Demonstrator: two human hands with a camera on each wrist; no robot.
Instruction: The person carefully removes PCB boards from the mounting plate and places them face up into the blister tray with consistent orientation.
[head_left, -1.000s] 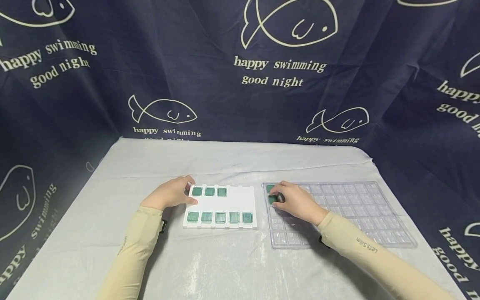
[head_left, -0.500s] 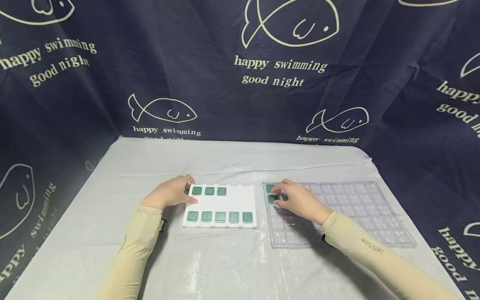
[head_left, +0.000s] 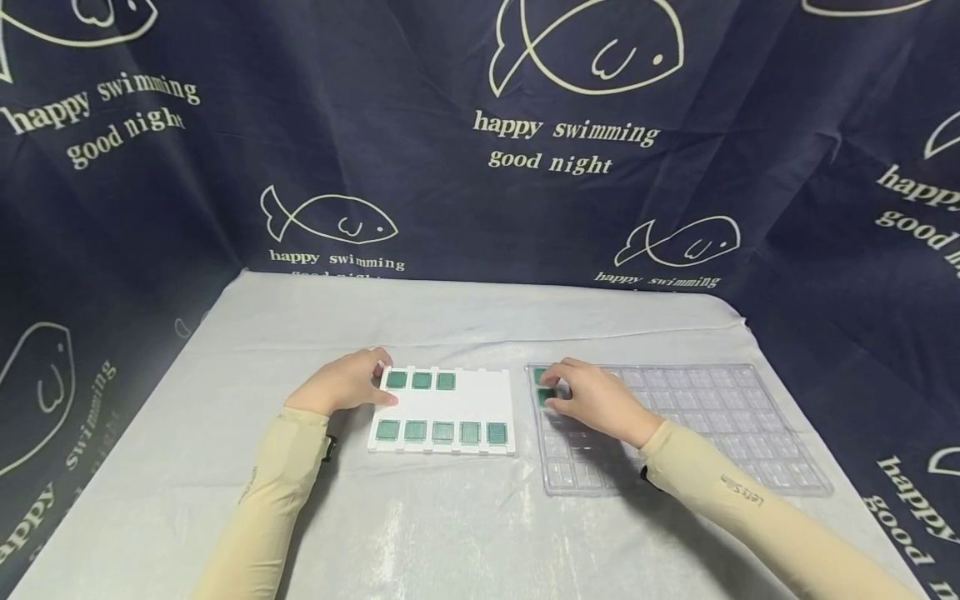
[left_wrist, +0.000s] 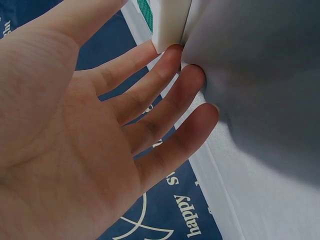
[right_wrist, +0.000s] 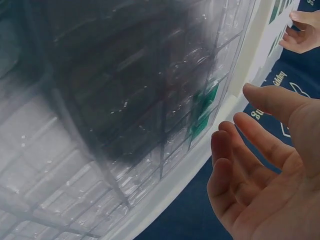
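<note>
My left hand (head_left: 341, 383) holds the left edge of a white tray (head_left: 480, 404), thumb on top and fingers at the far corner. In the left wrist view, fingertips touch the tray's white edge (left_wrist: 170, 25). Three small green gridded square boards (head_left: 422, 381) line the tray's far side; several more (head_left: 442, 432) line its near side. Over the left end of a clear compartment tray (head_left: 697, 402), my right hand (head_left: 596, 400) hovers with thumb and forefinger apart. Two green square boards (right_wrist: 204, 110) sit in that tray's corner compartments, and nothing shows between the right hand's fingers (right_wrist: 262, 142).
Both trays lie on a table with a pale cloth (head_left: 420, 533), a narrow gap between them. A dark blue curtain (head_left: 420, 150) with printed fish and lettering hangs behind and at both sides.
The right hand shifts slightly right, then back left, staying by the two green boards in the clear tray. The left hand keeps its hold on the white tray.
</note>
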